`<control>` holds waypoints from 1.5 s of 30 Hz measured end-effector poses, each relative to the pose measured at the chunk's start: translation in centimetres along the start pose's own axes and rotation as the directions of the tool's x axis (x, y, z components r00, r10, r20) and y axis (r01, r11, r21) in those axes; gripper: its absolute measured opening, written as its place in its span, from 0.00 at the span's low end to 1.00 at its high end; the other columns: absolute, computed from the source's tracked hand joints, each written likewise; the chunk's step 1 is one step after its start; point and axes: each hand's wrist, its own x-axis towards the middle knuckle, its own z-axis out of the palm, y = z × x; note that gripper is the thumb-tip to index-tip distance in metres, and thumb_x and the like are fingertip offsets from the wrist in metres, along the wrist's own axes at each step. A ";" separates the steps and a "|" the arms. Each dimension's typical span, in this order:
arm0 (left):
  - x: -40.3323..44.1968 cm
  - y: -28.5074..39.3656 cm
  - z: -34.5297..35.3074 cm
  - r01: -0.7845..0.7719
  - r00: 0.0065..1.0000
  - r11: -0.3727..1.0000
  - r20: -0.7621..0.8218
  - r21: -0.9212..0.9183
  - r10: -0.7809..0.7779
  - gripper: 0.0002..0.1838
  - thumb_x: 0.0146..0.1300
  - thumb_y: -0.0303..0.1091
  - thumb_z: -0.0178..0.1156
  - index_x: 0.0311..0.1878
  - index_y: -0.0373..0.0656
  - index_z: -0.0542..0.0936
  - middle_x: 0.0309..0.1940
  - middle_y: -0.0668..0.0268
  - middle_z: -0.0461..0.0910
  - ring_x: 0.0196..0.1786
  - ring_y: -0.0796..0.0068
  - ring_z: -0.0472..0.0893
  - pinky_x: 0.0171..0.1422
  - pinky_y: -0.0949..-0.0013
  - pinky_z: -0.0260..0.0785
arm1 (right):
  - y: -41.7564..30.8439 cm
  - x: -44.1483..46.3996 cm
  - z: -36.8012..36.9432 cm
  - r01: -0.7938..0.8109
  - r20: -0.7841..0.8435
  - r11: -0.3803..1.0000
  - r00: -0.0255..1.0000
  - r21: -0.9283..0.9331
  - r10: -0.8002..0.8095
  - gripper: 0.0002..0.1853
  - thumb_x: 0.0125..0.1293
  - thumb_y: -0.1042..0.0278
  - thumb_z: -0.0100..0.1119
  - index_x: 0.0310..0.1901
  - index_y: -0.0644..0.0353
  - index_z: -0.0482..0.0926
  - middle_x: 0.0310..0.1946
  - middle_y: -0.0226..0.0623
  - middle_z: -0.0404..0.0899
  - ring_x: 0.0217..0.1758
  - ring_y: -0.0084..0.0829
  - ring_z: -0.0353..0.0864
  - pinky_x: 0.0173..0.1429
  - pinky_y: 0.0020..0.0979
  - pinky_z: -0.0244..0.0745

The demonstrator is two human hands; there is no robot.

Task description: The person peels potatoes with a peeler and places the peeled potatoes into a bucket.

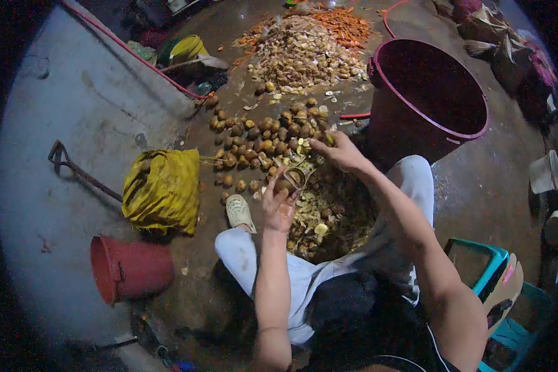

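Note:
My left hand (279, 208) is raised over the peelings, its fingers curled round a brown round tuber (293, 178). To its right, my right hand (340, 150) reaches forward at the right edge of the tuber pile; what its fingers hold, if anything, is too small to make out. Brown round tubers (266, 146) lie spread on the floor beyond my hands. Below them, between my legs, is a heap of pale peelings and cut pieces (319, 217).
A large dark red barrel (390, 118) stands at the right. Pale and orange scraps (304, 53) are heaped at the back. At left are a yellow sack (161, 192), a red bucket (139, 270) and a metal handle (87, 177). Teal plastic (477, 248) sits at lower right.

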 end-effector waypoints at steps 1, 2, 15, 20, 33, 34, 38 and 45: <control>-0.1 -0.4 -0.1 0.007 1.000 1.000 0.003 0.002 -0.007 0.37 0.53 0.30 0.67 0.65 0.34 0.62 0.55 0.57 0.71 0.57 0.61 0.74 0.62 0.60 0.68 | -0.9 -0.4 0.2 -0.006 -0.024 0.993 1.000 -0.117 0.003 0.21 0.64 0.51 0.58 0.38 0.65 0.79 0.30 0.45 0.81 0.34 0.31 0.78 0.46 0.34 0.72; -0.2 -0.9 -0.2 0.015 1.000 0.999 -0.024 0.029 -0.014 0.36 0.53 0.29 0.67 0.65 0.34 0.63 0.56 0.58 0.71 0.57 0.62 0.74 0.62 0.60 0.68 | 0.7 0.3 0.7 0.001 0.003 0.972 1.000 -0.233 -0.001 0.20 0.61 0.52 0.59 0.37 0.66 0.78 0.27 0.53 0.78 0.31 0.43 0.80 0.43 0.40 0.74; -0.8 -1.3 -0.5 0.108 0.994 0.970 -0.003 0.218 -0.110 0.31 0.43 0.24 0.67 0.55 0.33 0.70 0.46 0.60 0.76 0.49 0.68 0.77 0.57 0.68 0.68 | 1.4 1.3 1.0 0.200 0.081 0.761 0.978 -0.617 -0.191 0.17 0.48 0.54 0.62 0.40 0.52 0.81 0.25 0.48 0.78 0.31 0.50 0.79 0.38 0.46 0.75; -1.3 -1.3 -0.4 0.051 0.997 0.958 0.042 0.281 -0.066 0.34 0.42 0.29 0.70 0.55 0.33 0.69 0.47 0.56 0.76 0.50 0.65 0.77 0.57 0.66 0.69 | 0.8 1.4 0.2 0.215 0.040 0.781 0.971 -0.586 -0.237 0.21 0.47 0.53 0.63 0.44 0.50 0.82 0.24 0.46 0.78 0.32 0.48 0.79 0.37 0.44 0.76; -1.7 -1.5 -1.4 0.046 0.998 0.975 0.055 -0.219 -0.035 0.41 0.42 0.35 0.74 0.60 0.33 0.67 0.51 0.58 0.74 0.55 0.62 0.75 0.64 0.60 0.67 | -1.2 1.9 -0.7 0.044 -0.063 0.841 0.994 -0.539 -0.092 0.15 0.44 0.61 0.63 0.33 0.60 0.80 0.25 0.50 0.77 0.34 0.52 0.78 0.41 0.46 0.74; -1.9 -1.3 -1.0 0.007 1.000 0.982 0.021 -0.190 -0.003 0.42 0.42 0.36 0.75 0.62 0.34 0.66 0.53 0.58 0.74 0.55 0.61 0.75 0.65 0.60 0.67 | -1.1 1.9 -0.7 0.055 -0.109 0.844 0.985 -0.534 -0.133 0.14 0.43 0.62 0.63 0.32 0.61 0.80 0.24 0.50 0.77 0.33 0.52 0.78 0.41 0.46 0.73; -0.8 -0.4 -0.6 0.051 0.997 0.968 0.049 0.247 -0.065 0.43 0.43 0.38 0.74 0.63 0.36 0.66 0.57 0.56 0.72 0.58 0.57 0.74 0.65 0.59 0.67 | -2.2 1.3 -0.1 0.263 0.006 0.789 0.950 -0.554 -0.313 0.15 0.45 0.55 0.65 0.27 0.58 0.80 0.22 0.49 0.78 0.29 0.51 0.79 0.37 0.46 0.76; -1.4 -1.1 -2.0 -0.006 0.999 0.999 0.034 -0.048 0.007 0.40 0.45 0.37 0.73 0.61 0.36 0.67 0.56 0.52 0.72 0.56 0.53 0.75 0.56 0.57 0.75 | 0.9 2.5 0.0 0.125 -0.091 0.850 0.976 -0.512 -0.198 0.16 0.45 0.56 0.64 0.34 0.57 0.81 0.27 0.45 0.80 0.36 0.49 0.80 0.46 0.49 0.73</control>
